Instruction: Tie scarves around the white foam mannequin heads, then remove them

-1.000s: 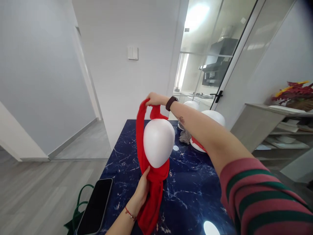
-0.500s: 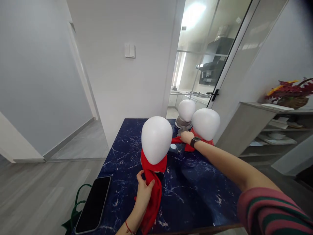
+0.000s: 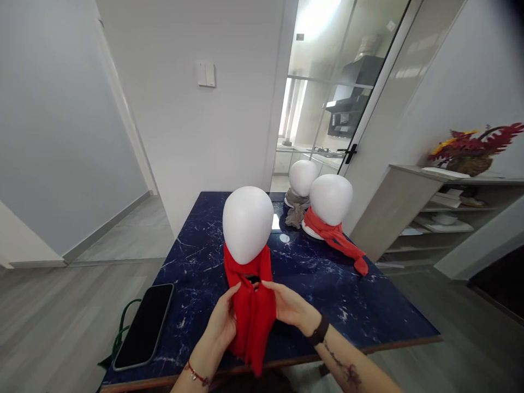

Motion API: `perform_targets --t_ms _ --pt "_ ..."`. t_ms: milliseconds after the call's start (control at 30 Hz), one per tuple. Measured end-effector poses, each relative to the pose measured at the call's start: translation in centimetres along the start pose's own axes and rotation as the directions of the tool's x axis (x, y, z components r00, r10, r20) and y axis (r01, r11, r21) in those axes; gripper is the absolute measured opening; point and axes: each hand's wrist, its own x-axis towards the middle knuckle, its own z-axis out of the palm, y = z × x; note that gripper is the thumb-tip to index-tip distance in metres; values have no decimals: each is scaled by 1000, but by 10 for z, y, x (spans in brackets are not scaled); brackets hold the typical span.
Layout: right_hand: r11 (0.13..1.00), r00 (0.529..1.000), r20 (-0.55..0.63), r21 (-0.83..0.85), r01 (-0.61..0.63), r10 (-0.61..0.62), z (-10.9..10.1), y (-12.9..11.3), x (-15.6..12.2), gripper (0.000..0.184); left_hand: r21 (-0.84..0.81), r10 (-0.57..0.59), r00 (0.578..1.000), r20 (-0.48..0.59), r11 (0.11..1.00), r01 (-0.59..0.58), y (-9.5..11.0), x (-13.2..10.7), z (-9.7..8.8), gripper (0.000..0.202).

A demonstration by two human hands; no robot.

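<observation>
The soft red cloth scarf (image 3: 242, 323) is round the neck of a smooth white egg-shaped dummy head (image 3: 248, 225) near the front edge of the dark-blue marbled counter (image 3: 335, 295). The draping looks done; the ends hang frontward, apparently unfastened, though whether they cross is hard to tell. The left hand (image 3: 225, 321) and right hand (image 3: 292, 307) pinch opposite sides below the chin. Toward the far right corner, two similar white heads (image 3: 331, 197) already wear scarves. Half a second ago the right hand stretched toward those; now it faces the left.
</observation>
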Motion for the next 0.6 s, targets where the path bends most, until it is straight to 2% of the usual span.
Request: perform_targets --t_ms 100,200,267,333,400,467,500,600 --pt "985 985 -2 11 174 -174 10 21 -2 26 23 -25 998 60 999 24 7 -10 -5 26" --pt "929 928 -73 30 369 -366 13 32 -6 25 4 -15 993 114 1000 15 12 -21 -8 30" --pt "895 890 -152 52 442 -431 13 36 -7 21 -12 -24 989 147 1000 26 11 -29 -6 33" --pt "892 887 -176 76 445 -427 14 38 -5 17 -17 -41 986 159 999 45 6 -35 -4 34" --pt "922 927 -106 114 371 -360 16 40 -2 16 -9 -39 990 132 999 41 -1 -40 -1 33" --pt "950 964 -51 168 265 -260 19 43 1 18 14 -9 998 57 1000 8 -9 -43 -1 29" --pt "952 971 -59 194 238 -230 20 44 3 17 25 21 1000 6 999 -21 -13 -44 -2 27" --pt "926 943 -155 199 321 -294 21 48 8 17 74 145 986 -76 987 -140 -22 -43 -11 25"
